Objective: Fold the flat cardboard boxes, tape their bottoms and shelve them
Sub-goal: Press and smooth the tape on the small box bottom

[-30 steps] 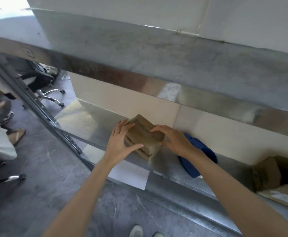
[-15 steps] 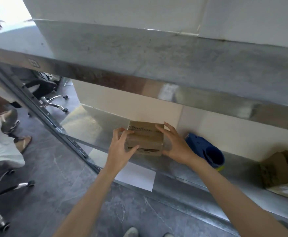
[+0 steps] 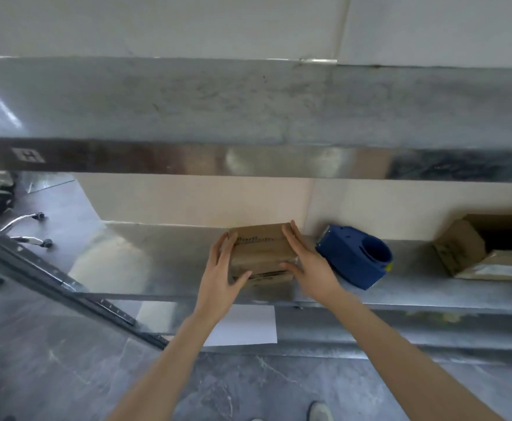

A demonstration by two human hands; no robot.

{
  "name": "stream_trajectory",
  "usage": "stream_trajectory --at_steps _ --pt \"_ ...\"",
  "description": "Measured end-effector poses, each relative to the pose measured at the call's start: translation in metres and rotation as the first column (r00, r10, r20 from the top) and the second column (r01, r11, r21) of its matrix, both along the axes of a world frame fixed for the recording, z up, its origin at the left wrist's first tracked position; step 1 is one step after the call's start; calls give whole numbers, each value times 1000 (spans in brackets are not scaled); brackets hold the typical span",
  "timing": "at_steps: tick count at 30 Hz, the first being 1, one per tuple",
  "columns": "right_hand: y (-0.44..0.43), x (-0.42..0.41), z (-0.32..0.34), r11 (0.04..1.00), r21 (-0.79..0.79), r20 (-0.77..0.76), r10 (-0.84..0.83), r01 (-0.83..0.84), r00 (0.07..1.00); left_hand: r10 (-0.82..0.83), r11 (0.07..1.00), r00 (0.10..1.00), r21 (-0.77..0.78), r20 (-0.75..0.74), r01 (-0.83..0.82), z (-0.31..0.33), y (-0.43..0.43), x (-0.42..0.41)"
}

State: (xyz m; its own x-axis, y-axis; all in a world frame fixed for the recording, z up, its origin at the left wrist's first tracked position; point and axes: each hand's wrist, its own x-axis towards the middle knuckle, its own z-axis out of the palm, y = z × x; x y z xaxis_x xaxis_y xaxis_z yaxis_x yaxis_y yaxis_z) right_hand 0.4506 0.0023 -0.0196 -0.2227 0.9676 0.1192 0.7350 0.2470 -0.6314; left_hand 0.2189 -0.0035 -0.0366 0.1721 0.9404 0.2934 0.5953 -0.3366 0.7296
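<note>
The small folded cardboard box point(image 3: 260, 253) stands on the metal shelf point(image 3: 163, 262), near its front edge. It is clamped between both hands: left grip point(image 3: 218, 278) on the left side, right grip point(image 3: 309, 268) on the right side. Each has its fingers along the wall and the thumb hooked on the near face.

Risks, in my judgement:
- The box is close to the front edge. If the hands let go too early, or the thumbs drag it back, it can tip off to the floor.
- A push to the right can knock the blue tape dispenser point(image 3: 355, 256), which lies just beside the right grip.
- Too strong a squeeze can dent the thin walls.

Writing:
- There is one row of dark print on the box top and one on the near face, both too blurred to read.
- A grey sticker point(image 3: 29, 154) w/ the letter "H" sits on the front edge of the upper shelf point(image 3: 248, 159).
- No brand is legible.
</note>
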Motion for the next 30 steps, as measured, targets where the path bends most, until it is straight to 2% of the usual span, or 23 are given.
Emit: stream_trajectory --at_steps 3,5,8,13,16,23,30 --pt "-4 -3 2 1000 -15 -45 -27 26 999 -48 999 998 -4 27 48 -5 2 -8" --pt "-8 -4 4 993 -79 -108 -99 90 989 -65 996 995 -53 74 69 -7 2 -13" --pt "-19 -1 -3 972 -161 -166 -200 173 966 -31 987 987 -148 158 54 -15 -2 -18" --pt "-35 -6 -18 945 -276 -176 -228 175 958 21 963 974 -267 228 42 -28 -15 -14" --pt "-37 -13 -17 933 -292 -196 -273 209 942 67 945 962 -325 265 24 -23 -17 -9" --pt "-37 -12 2 914 -297 -379 -379 277 844 44 951 954 -306 295 50 -1 -15 -13" --pt "-44 -16 25 939 -232 -409 -331 253 850 41 962 944 -268 328 51 19 -15 -11"
